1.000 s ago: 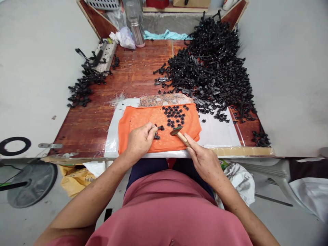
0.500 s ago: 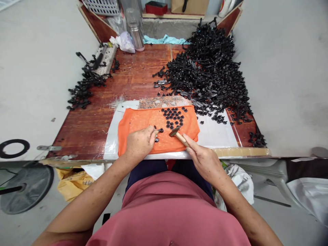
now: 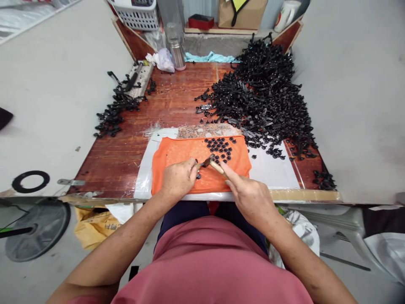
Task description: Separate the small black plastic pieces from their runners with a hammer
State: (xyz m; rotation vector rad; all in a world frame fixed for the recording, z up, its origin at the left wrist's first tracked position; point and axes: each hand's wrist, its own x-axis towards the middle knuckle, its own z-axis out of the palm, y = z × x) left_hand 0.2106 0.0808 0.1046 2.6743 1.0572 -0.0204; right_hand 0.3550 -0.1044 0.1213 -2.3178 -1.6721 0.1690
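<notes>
My right hand (image 3: 251, 194) is closed round the wooden handle of a small hammer (image 3: 217, 167). The dark hammer head lies just beyond my left fingertips, over or against the small black part (image 3: 200, 164) pinched there, mostly hidden. My left hand (image 3: 179, 177) is closed, with thumb and forefinger together, and rests on an orange cloth (image 3: 172, 154). A small black round piece (image 3: 198, 176) with a light centre lies beside the left thumb. Farther up the cloth sit several black round studs (image 3: 220, 145), spread in loose rows.
A large heap of black plastic parts (image 3: 265, 93) covers the right of the wooden table (image 3: 172, 97). A smaller pile (image 3: 110, 114) lies left, by a stone slab (image 3: 144, 82). At the back stand a steel flask (image 3: 178, 55) and a white basket (image 3: 136, 19). A stone block (image 3: 190, 131) borders the cloth.
The hammer head has moved left, from beside the studs to the black part at my left fingertips. My left hand keeps its pinch. The whole view has shifted slightly.
</notes>
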